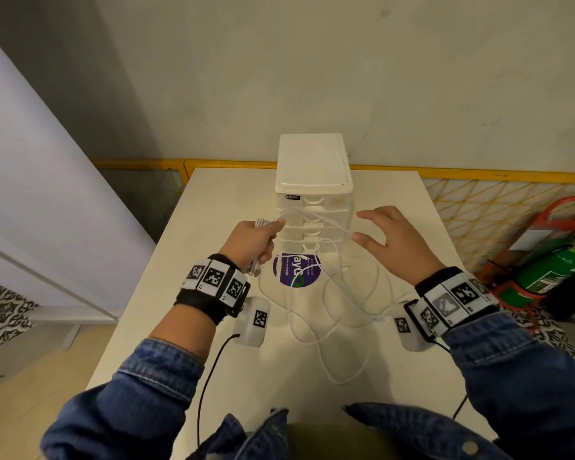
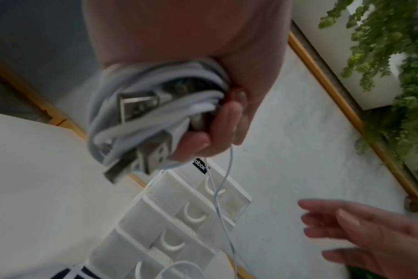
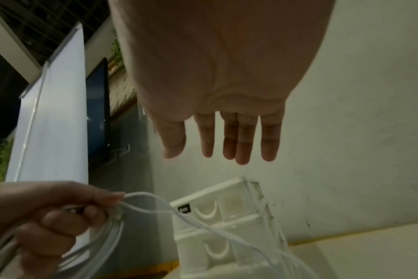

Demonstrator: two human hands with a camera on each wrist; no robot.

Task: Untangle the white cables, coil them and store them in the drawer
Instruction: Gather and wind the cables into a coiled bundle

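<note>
White cables: part bundled in left hand, fingers curled tight round the coil, USB plugs sticking out. Remaining cable trails loose across the tabletop, over a purple sticker, in front of the drawer unit; all its drawers look closed. Right hand hovers with fingers spread, holding nothing; one strand runs just beside its fingertips.
</note>
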